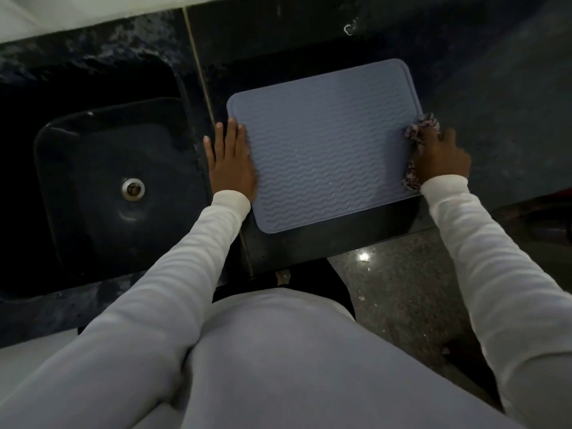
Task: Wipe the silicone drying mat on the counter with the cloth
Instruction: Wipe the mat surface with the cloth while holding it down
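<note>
A grey-blue silicone drying mat [325, 144] with wavy ridges lies flat on the dark counter [495, 103]. My left hand [230, 159] presses flat on the mat's left edge, fingers straight. My right hand [439, 156] grips a bunched patterned cloth [416, 133] at the mat's right edge. The cloth shows above and below my fingers and touches the mat. A few small droplets glint near the mat's middle.
A dark sink [117, 187] with a metal drain [133, 188] sits left of the mat. The counter's front edge [340, 243] runs just below the mat, with speckled floor [402, 289] beyond. A pale wall strip [46, 13] is at the top left.
</note>
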